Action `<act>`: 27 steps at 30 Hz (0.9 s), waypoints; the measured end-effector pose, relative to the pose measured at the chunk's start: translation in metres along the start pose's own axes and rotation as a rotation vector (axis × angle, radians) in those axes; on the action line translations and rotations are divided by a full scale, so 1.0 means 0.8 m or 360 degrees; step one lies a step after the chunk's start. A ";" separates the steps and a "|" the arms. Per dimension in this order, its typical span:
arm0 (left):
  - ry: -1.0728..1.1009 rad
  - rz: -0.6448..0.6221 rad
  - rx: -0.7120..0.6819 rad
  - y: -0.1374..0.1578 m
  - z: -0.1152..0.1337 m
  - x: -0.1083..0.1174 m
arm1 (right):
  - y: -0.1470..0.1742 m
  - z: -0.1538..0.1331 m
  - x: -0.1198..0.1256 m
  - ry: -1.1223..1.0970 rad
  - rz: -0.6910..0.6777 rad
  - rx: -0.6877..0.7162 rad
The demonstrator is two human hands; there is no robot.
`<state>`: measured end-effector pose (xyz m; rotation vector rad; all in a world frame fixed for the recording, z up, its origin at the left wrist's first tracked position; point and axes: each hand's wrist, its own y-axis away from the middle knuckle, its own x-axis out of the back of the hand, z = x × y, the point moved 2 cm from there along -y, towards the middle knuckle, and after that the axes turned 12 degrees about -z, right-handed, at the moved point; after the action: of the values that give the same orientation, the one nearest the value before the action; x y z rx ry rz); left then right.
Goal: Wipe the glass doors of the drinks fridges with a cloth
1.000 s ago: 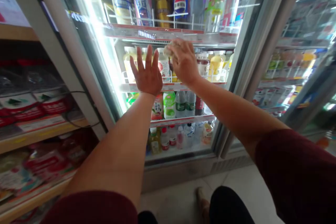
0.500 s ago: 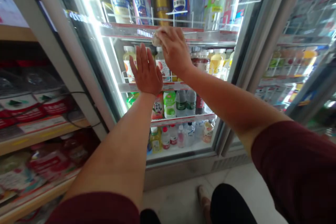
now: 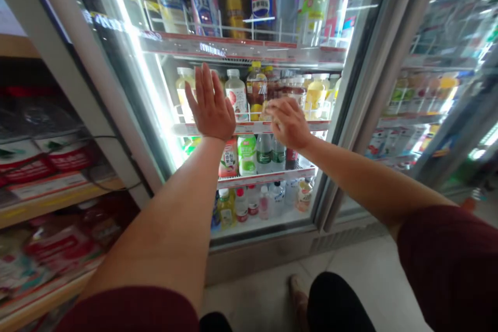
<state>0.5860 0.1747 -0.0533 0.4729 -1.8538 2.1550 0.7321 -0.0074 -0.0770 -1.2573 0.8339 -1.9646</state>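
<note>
Fingers up and palm flat, my left hand (image 3: pixel 213 109) lies against the glass door (image 3: pixel 360 78) of a lit drinks fridge. My right hand (image 3: pixel 290 122) is at the same glass, a little lower and to the right, with its fingers bent round a small pale cloth (image 3: pixel 265 111). Most of the cloth is hidden behind the fingers. Through the glass, a tea bottle with a yellow cap (image 3: pixel 257 83) shows just above the cloth. A white-capped bottle (image 3: pixel 235 91) stands behind the glass between my hands.
Shelves of packed goods (image 3: pixel 58 187) stand close on the left, with a dark cable (image 3: pixel 105 185) hanging by them. Another fridge door (image 3: pixel 428 88) is on the right. Below are the tiled floor (image 3: pixel 252 295) and a foot (image 3: pixel 298 290).
My right hand has moved down the glass with the cloth, from the upper shelf edge to the middle shelf edge. My left hand stays flat on the glass; the view has shifted slightly.
</note>
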 end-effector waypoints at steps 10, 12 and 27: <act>-0.0294 -0.0073 0.0095 -0.004 0.003 -0.003 | -0.068 0.013 0.010 -0.0035 0.0018 -0.0057; -0.0278 -0.0088 0.0084 -0.003 0.003 0.000 | -0.045 0.030 0.012 -0.0082 0.0147 -0.0160; -0.0115 -0.0017 0.0110 -0.009 -0.018 -0.017 | 0.007 0.102 0.045 -0.0011 0.0249 -0.0336</act>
<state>0.5998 0.1905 -0.0543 0.5815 -1.8137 2.2291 0.7973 -0.0525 -0.0359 -1.2740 1.1255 -1.7836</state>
